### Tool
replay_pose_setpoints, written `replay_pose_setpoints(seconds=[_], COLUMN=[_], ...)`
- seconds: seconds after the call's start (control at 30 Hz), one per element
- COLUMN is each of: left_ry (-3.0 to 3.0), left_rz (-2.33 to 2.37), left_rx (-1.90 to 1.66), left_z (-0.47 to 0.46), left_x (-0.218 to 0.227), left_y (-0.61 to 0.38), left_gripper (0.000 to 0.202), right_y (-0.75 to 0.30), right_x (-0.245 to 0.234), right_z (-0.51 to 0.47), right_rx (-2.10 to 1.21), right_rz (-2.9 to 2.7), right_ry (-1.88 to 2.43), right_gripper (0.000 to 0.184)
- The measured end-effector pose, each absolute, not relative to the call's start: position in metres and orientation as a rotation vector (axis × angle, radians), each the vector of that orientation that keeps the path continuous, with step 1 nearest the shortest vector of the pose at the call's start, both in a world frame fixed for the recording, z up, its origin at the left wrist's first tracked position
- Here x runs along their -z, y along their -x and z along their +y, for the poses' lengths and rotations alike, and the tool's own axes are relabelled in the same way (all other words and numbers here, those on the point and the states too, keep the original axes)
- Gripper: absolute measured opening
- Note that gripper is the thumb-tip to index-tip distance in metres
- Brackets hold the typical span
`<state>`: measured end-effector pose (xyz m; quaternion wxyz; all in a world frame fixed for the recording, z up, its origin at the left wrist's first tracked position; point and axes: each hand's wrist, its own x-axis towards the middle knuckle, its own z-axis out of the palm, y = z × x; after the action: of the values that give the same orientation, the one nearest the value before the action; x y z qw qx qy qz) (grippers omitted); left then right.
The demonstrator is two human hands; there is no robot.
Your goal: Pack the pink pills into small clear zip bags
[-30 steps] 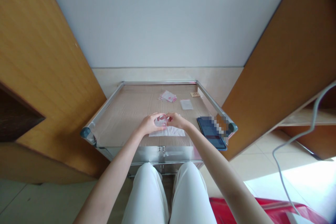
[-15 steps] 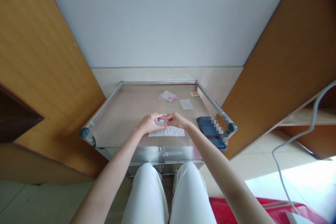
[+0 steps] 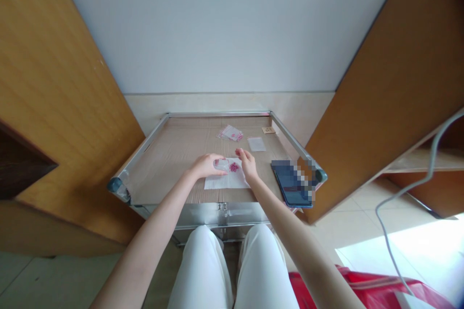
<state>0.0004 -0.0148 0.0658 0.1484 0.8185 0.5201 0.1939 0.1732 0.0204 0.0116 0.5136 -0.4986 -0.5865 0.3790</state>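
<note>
White paper sheet [image 3: 237, 181] lies on the cardboard-lined surface [image 3: 188, 140] under a clear plastic packet [image 3: 221, 165], which the left hand [image 3: 206, 166] clamps steady; the right hand [image 3: 247, 164], apart and half open, hovers beside pink beads [image 3: 234, 167].

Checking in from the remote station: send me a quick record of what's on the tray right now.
Left hand: on clear plastic bag
Right hand: beside pink beads
Beneath both: white paper sheet
Surface: cardboard-lined metal tray
Far side: pink-printed bag; white packet
Right side: dark tablet
</note>
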Motion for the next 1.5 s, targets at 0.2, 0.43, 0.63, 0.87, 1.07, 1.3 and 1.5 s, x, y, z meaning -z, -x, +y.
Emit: replay_pose_setpoints(seconds=[0.2,0.43,0.63,0.87,1.07,1.3,1.5], left_ry=[-2.302,-2.376,-2.429,-2.531,-2.607,-2.648,-2.653], left_rz=[1.52,1.501,1.502,1.49,1.461,1.466,1.487], left_rx=[-0.479,-0.386,-0.269,-0.181,-0.075,0.036,0.15], left_z=[-0.006,0.002,0.006,0.008,0.014,0.016,0.014], left_x=[-0.057,-0.052,-0.061,-0.067,-0.071,-0.077,-0.08], left_y=[-0.003,-0.003,-0.011,-0.022,-0.029,-0.033,-0.037], left_gripper=[0.056,0.054,0.056,0.049,0.048,0.048,0.05], right_y=[-0.165,-0.165,-0.165,-0.165,-0.165,-0.165,-0.163], right_x=[0.005,0.011,0.007,0.004,0.002,-0.004,0.0], right_z=[0.027,0.024,0.02,0.019,0.018,0.015,0.016], right_rx=[-0.954,-0.967,-0.943,-0.91,-0.87,-0.823,-0.791], right_rz=[-1.463,-1.472,-1.523,-1.6,-1.657,-1.733,-1.736], right_ry=[1.216,1.162,1.172,1.203,1.163,1.176,1.151], right_gripper=[0.049,0.046,0.044,0.044,0.042,0.041,0.04])
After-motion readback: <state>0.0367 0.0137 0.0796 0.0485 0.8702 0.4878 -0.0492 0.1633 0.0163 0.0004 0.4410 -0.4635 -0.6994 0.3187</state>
